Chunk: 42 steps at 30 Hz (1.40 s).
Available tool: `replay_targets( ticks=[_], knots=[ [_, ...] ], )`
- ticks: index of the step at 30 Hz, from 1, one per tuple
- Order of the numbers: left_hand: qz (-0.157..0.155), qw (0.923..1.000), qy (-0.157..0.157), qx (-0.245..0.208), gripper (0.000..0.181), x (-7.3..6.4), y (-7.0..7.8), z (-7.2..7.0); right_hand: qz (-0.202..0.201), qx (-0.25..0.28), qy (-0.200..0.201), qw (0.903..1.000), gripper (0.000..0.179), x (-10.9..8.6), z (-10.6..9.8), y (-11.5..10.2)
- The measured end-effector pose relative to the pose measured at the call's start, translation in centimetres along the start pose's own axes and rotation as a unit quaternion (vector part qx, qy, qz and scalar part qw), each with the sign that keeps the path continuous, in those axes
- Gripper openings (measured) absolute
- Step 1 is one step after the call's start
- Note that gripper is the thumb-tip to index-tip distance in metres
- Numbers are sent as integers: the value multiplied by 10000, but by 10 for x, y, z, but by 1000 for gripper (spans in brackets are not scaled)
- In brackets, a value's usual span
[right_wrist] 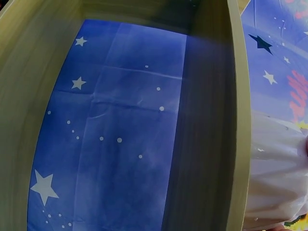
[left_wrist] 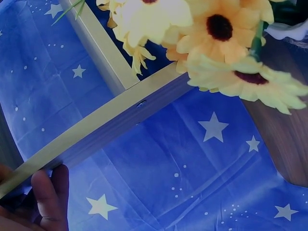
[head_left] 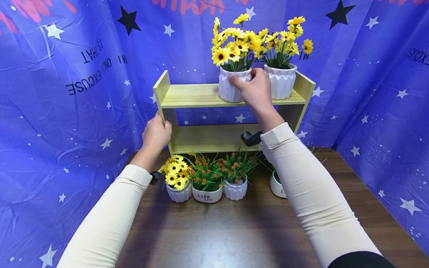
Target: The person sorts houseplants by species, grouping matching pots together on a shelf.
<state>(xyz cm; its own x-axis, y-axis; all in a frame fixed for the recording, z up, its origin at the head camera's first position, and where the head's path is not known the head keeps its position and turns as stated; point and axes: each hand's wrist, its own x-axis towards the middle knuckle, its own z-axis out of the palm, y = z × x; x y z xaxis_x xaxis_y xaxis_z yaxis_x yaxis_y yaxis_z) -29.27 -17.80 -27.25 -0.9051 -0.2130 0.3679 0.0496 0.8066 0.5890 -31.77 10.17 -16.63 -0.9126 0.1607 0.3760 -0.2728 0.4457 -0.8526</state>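
Note:
My right hand (head_left: 256, 89) grips a white pleated flower pot (head_left: 231, 85) with yellow daisy-like flowers, its base at the upper board of a wooden shelf (head_left: 191, 95). Beside it on the right, a second white pot (head_left: 280, 82) of yellow flowers stands on the same board. My left hand (head_left: 156, 132) holds the shelf's left side panel, thumb on the inner side. In the left wrist view, fingers (left_wrist: 45, 197) curl round the panel's edge (left_wrist: 72, 132). The right wrist view shows the held pot (right_wrist: 276, 173) past the board's edge, with the hand mostly cut off.
In front of the shelf on the brown table (head_left: 201, 234) stand a yellow-flowered pot (head_left: 178, 193), an oval "Life" pot (head_left: 207, 193) and a pleated pot (head_left: 235, 190), both red-flowered. Another white pot (head_left: 277, 186) is partly behind my right sleeve. Blue star-patterned cloth (head_left: 83, 130) hangs around.

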Motion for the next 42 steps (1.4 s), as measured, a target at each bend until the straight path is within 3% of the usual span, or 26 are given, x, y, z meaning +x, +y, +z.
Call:
replay_targets(
  ticks=[11,17,23,32,42],
  knots=[
    [-31,10000,-2,32,31,-2,-2,1,138,701,-315,9969,74,-8,-2,7],
    [11,10000,41,17,30,-2,-1,1,200,1023,-326,9940,73,-30,-16,7],
    [-4,9999,128,27,30,-3,-2,0,-237,1481,-436,9877,66,-56,-19,10],
    [-46,10000,60,4,32,-3,-2,-1,-404,1910,-946,9762,64,-95,4,23],
    [8,10000,63,-8,33,-1,0,0,-156,2087,-1687,9632,62,-137,39,45]
  ],
)
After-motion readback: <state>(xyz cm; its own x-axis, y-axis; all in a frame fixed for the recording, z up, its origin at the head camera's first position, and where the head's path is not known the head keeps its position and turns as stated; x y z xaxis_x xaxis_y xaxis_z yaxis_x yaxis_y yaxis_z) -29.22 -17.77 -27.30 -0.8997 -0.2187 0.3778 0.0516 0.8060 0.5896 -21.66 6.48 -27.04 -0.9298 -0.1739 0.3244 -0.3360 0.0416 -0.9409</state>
